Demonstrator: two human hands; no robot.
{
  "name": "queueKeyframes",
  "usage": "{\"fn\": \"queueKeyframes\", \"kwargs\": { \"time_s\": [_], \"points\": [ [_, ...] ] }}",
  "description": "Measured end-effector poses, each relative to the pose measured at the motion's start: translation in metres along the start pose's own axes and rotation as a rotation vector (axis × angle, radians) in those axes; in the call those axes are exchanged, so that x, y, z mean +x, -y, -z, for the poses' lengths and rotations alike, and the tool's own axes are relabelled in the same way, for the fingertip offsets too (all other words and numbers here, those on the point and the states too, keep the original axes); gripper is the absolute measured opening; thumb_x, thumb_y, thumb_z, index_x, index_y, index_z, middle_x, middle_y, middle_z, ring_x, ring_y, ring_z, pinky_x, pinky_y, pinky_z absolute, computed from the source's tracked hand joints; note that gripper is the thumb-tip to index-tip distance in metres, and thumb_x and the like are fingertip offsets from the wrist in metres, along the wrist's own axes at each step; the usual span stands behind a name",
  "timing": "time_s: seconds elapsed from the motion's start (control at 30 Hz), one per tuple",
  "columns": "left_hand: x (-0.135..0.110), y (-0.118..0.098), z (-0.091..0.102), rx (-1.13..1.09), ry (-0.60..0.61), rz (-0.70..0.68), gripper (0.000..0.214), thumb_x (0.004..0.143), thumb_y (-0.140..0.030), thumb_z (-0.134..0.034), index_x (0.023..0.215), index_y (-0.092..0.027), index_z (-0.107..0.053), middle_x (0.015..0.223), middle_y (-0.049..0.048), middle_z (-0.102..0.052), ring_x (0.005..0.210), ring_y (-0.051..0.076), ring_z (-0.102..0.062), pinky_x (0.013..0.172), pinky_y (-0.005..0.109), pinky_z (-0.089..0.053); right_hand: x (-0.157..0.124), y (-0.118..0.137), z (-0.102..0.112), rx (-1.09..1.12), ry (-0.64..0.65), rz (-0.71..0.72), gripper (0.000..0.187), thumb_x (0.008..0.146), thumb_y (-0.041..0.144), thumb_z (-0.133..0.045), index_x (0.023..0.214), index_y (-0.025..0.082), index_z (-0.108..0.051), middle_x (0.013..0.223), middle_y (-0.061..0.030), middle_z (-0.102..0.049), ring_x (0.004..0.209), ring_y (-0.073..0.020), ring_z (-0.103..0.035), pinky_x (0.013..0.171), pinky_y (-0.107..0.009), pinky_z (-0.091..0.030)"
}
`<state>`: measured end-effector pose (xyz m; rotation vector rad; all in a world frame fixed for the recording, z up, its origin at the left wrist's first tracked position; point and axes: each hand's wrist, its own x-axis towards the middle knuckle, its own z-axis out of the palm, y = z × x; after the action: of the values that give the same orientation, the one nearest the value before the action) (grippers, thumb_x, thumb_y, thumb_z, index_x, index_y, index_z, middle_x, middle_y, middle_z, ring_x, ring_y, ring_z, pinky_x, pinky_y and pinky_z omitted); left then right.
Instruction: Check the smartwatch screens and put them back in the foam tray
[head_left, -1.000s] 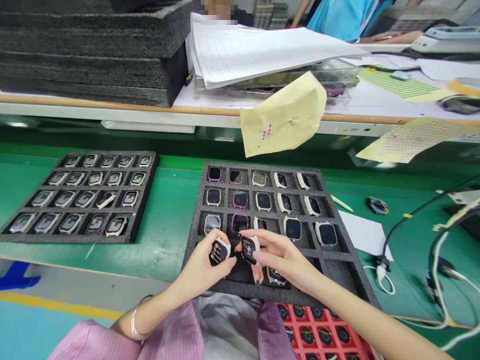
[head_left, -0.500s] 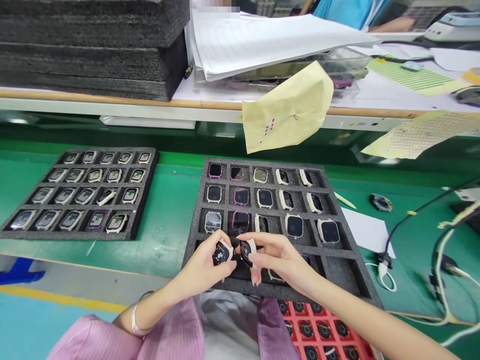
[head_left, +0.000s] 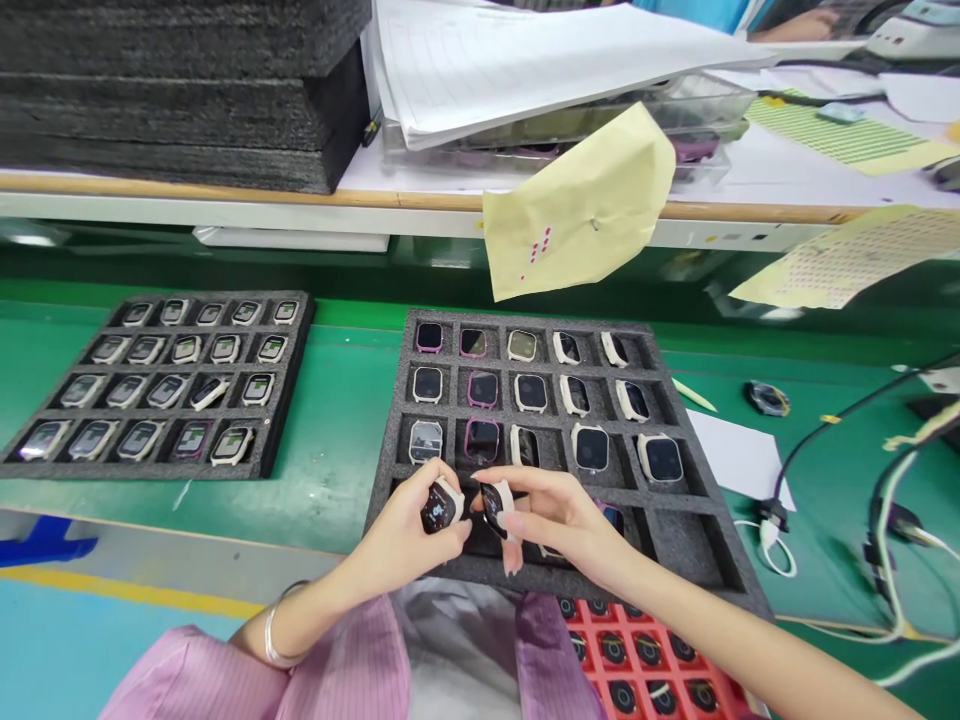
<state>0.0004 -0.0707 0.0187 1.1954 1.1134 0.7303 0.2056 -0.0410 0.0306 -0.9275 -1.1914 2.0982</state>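
Note:
My left hand (head_left: pixel 415 520) is closed on a white-cased smartwatch (head_left: pixel 441 506) with a lit dark screen. Beside it, my right hand (head_left: pixel 551 515) pinches a second white-cased smartwatch (head_left: pixel 496 505), its screen also lit and tilted toward the left. Both watches are held close together above the front row of a dark foam tray (head_left: pixel 652 348). Strapless watch bodies in white and purple cases sit in the tray's compartments, among them a purple-cased watch (head_left: pixel 481 440) just beyond my hands. My hands cover part of the front row.
A second foam tray (head_left: pixel 289 400) with watches lies at the left. Below the near tray is a red tray (head_left: pixel 630 672) of round dark parts. Cables (head_left: pixel 874 540) and a white sheet (head_left: pixel 739 455) lie at right. Overhead, a shelf (head_left: pixel 435 200) carries foam stacks (head_left: pixel 172 120) and papers (head_left: pixel 525 70).
The view has shifted slightly. My hands keep their hold on the two watches, and the left watch has turned a little.

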Motion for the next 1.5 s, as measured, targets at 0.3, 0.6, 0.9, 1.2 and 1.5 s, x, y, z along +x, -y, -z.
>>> {"fn": "queueKeyframes", "kwargs": {
  "time_s": [0.3, 0.6, 0.9, 1.2, 1.5],
  "points": [
    [0.0005, -0.0005, 0.0005, 0.027, -0.016, -0.030, 0.021, 0.076, -0.007, -0.057, 0.083, -0.021, -0.044, 0.069, -0.0074, -0.044, 0.058, 0.009, -0.041, 0.056, 0.020, -0.038, -0.0017, 0.0003, -0.0005, -0.005, 0.004, 0.002, 0.036, 0.082, 0.026, -0.074, 0.116, 0.015, -0.067, 0.096, -0.0057, -0.069, 0.052, -0.0123, -0.068, 0.055, -0.024, -0.056],
    [-0.0015, -0.0030, 0.0002, 0.034, -0.006, -0.051, 0.021, 0.075, -0.007, -0.057, 0.082, -0.021, -0.044, 0.070, -0.0070, -0.044, 0.062, 0.010, -0.041, 0.060, 0.021, -0.037, -0.0031, 0.0006, -0.0011, -0.004, 0.017, -0.018, 0.039, 0.082, 0.027, -0.075, 0.118, 0.015, -0.067, 0.095, -0.0069, -0.070, 0.052, -0.0118, -0.067, 0.052, -0.024, -0.055],
    [-0.0025, -0.0017, -0.0018, 0.067, -0.046, -0.081, 0.020, 0.076, -0.009, -0.058, 0.087, -0.021, -0.046, 0.074, -0.0060, -0.046, 0.067, 0.011, -0.044, 0.064, 0.022, -0.037, -0.0033, 0.0004, -0.0008, -0.034, 0.028, 0.003, 0.040, 0.083, 0.028, -0.074, 0.120, 0.015, -0.066, 0.090, -0.0053, -0.068, 0.053, -0.0114, -0.066, 0.055, -0.024, -0.053],
    [-0.0027, -0.0033, -0.0020, 0.081, -0.050, -0.066, 0.017, 0.077, -0.013, -0.058, 0.087, -0.021, -0.046, 0.073, -0.0058, -0.046, 0.066, 0.012, -0.045, 0.064, 0.022, -0.037, -0.0031, -0.0023, -0.0009, -0.039, 0.038, 0.014, 0.039, 0.082, 0.030, -0.075, 0.117, 0.014, -0.066, 0.080, -0.0029, -0.068, 0.053, -0.0135, -0.067, 0.053, -0.024, -0.053],
    [-0.0030, -0.0028, -0.0034, 0.095, -0.087, -0.085, 0.017, 0.077, -0.013, -0.058, 0.085, -0.021, -0.046, 0.071, -0.0058, -0.046, 0.066, 0.012, -0.044, 0.064, 0.022, -0.036, -0.0047, -0.0018, -0.0011, -0.051, 0.044, 0.009, 0.039, 0.083, 0.030, -0.075, 0.117, 0.013, -0.066, 0.075, -0.0021, -0.068, 0.052, -0.0134, -0.067, 0.053, -0.023, -0.053]
  ]
}}
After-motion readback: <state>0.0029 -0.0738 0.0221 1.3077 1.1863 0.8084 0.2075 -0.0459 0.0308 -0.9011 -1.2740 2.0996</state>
